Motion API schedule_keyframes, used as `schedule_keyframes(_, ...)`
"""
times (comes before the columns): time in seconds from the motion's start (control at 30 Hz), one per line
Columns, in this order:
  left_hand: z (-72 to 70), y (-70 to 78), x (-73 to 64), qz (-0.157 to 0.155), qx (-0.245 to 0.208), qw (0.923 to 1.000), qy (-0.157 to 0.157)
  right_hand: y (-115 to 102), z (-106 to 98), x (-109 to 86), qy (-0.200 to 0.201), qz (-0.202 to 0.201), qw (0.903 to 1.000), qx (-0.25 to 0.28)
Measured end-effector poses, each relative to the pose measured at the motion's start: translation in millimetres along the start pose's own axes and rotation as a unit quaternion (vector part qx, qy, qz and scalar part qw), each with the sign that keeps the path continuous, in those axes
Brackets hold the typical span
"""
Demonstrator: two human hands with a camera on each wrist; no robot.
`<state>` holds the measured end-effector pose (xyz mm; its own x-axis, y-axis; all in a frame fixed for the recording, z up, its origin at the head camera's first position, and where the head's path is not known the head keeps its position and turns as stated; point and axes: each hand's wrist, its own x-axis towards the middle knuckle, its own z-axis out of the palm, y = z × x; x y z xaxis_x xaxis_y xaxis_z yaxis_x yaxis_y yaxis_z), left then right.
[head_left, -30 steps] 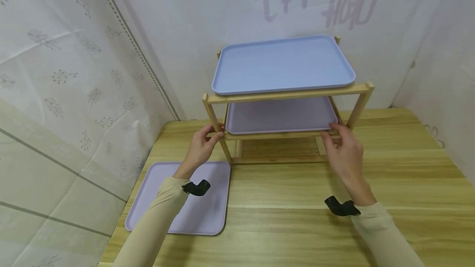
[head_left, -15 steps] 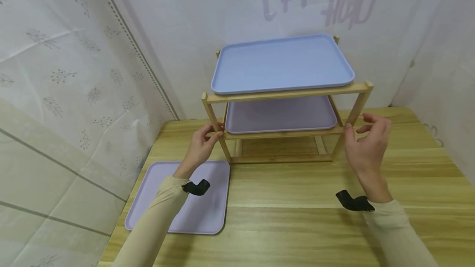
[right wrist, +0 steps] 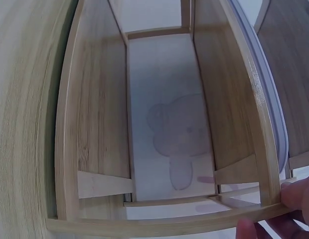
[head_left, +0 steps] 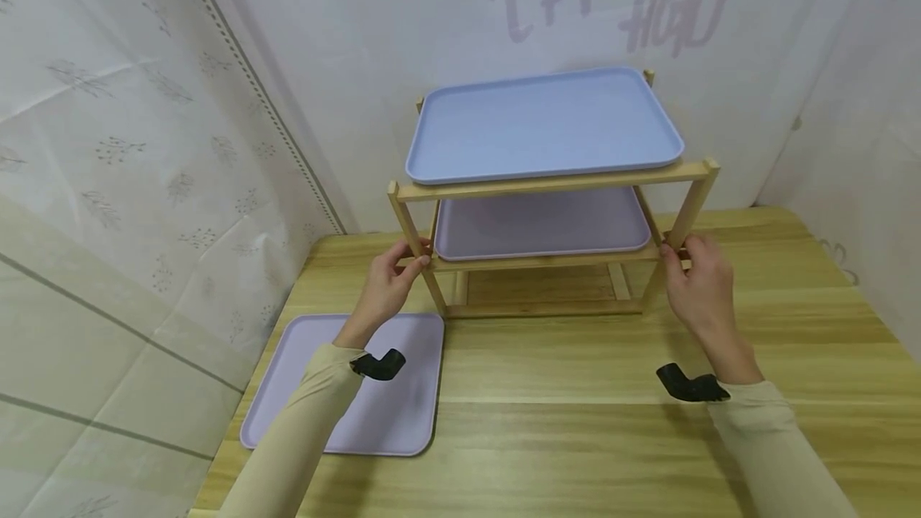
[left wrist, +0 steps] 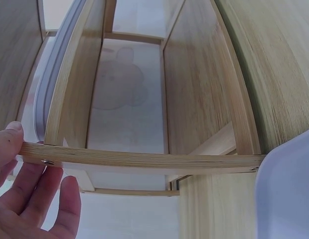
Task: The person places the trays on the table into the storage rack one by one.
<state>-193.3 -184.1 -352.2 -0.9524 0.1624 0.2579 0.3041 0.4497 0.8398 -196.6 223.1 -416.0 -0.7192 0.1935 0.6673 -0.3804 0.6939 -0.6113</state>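
Observation:
A three-tier wooden rack stands on the table. On its top tier lies a light blue tray, and on the middle tier a purple tray. My left hand pinches the left front post at middle-tier height; its thumb presses the post's edge in the left wrist view. At the same height my right hand grips the right front post, with the thumb in front and the fingers on the outer side. In the right wrist view only some fingertips show, at the post.
Another purple tray lies flat on the wooden table, front left, partly under my left forearm. A patterned curtain hangs at the left, and a pale sheet hangs behind the rack.
My right hand has left the middle tray's right front corner, moved right with its fingers spread, then come in to grip the right front post. The left hand stays at its post.

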Motion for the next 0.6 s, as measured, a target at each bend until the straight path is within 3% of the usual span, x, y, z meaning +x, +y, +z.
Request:
schedule_keyframes(0.27, 1.5, -1.1, 2.9, 0.010, -0.003, 0.9999, 0.005, -1, 2, 0.7, 0.002, 0.012, 0.9999, 0.000)
schedule_keyframes(0.5, 3.5, -31.4, 9.4, 0.005, -0.010, 0.9999, 0.012, 0, 6, -1.7, 0.002, 0.024, 0.9997, 0.009)
schedule_keyframes(0.6, 1.2, -31.5, 8.4, -0.009, -0.010, 0.9999, 0.006, -1, 6, -2.3, -0.003, 0.029, 0.9995, 0.011)
